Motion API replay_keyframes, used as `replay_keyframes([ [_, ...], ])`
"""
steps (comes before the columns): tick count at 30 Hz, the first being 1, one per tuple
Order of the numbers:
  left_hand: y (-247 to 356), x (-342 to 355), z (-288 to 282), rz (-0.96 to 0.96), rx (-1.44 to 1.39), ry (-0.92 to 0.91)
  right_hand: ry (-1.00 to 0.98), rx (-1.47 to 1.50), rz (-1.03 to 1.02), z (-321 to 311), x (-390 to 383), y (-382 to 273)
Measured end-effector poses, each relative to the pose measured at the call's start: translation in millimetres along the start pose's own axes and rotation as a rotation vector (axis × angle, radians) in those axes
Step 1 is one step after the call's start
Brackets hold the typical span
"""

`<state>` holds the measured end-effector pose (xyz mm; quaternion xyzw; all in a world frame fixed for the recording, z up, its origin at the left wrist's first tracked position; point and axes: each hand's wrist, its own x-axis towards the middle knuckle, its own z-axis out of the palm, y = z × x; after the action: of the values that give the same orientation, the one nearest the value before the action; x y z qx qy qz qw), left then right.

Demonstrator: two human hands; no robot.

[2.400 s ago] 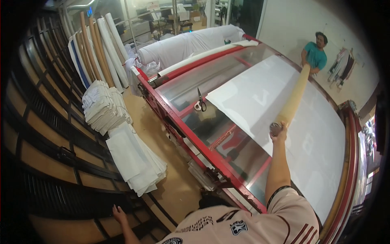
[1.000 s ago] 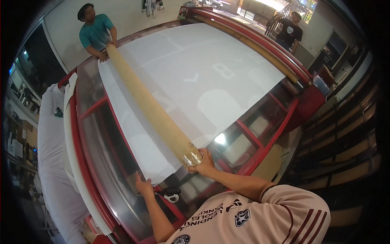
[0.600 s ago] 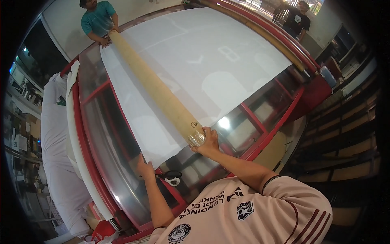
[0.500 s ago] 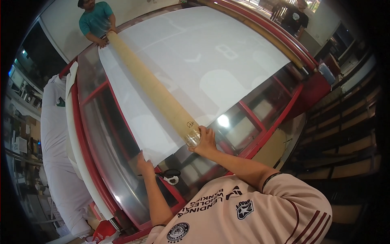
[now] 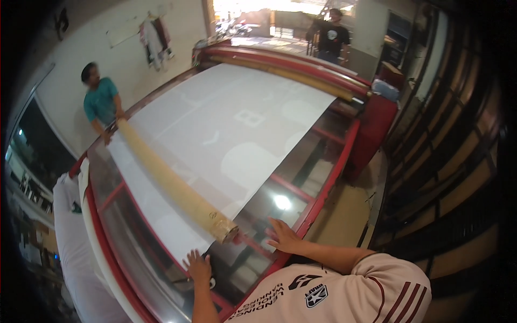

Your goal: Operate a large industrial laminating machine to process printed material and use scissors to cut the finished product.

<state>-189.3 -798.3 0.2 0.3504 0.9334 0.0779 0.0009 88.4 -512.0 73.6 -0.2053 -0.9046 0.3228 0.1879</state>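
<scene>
A long tan cardboard tube point(image 5: 169, 178), its near end wrapped in shiny clear tape, lies across a wide white sheet point(image 5: 156, 207) on the red-framed machine table. My left hand point(image 5: 199, 266) is spread at the sheet's near corner, fingers apart. To the right of the tube's near end hovers my right hand point(image 5: 283, 237), open and apart from the tube, with nothing in it. At the far end of the tube stands a person in a teal shirt point(image 5: 100, 102), hands by the tube and sheet. A small black-and-white thing point(image 5: 212, 282) is mostly hidden beside my left wrist.
A second tan roll point(image 5: 285, 77) runs along the machine's far side, by a red housing point(image 5: 371, 129). White fabric point(image 5: 75, 242) hangs over a bar at left. Another person in a black shirt point(image 5: 332, 40) stands at the back. The table's red edge point(image 5: 323, 204) borders the right.
My right hand has let go of the tube's near end and moved right. My left hand's fingers have spread at the sheet corner. The view has tilted up, showing more of the room.
</scene>
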Motion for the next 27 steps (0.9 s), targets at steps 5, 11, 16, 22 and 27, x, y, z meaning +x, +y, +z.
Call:
replay_keyframes([
  [5, 2, 5, -3, -0.021, 0.008, -0.064, 0.237, 0.000, 0.373, -73, -93, 88],
  [11, 31, 17, -13, -0.201, 0.040, -0.107, 0.272, 0.007, 0.834, -145, -175, 195],
  [16, 175, 29, 1, -0.278, -0.048, 0.324, -0.077, -0.093, 0.955, -225, -248, 324],
  [22, 450, 47, 39, 0.267, -0.285, 0.270, -0.070, -0.033, 1.360, -303, -365, 458],
  [27, 578, 105, 65, 0.427, -0.320, 0.096, 0.153, 0.180, 1.542, -329, -428, 513],
])
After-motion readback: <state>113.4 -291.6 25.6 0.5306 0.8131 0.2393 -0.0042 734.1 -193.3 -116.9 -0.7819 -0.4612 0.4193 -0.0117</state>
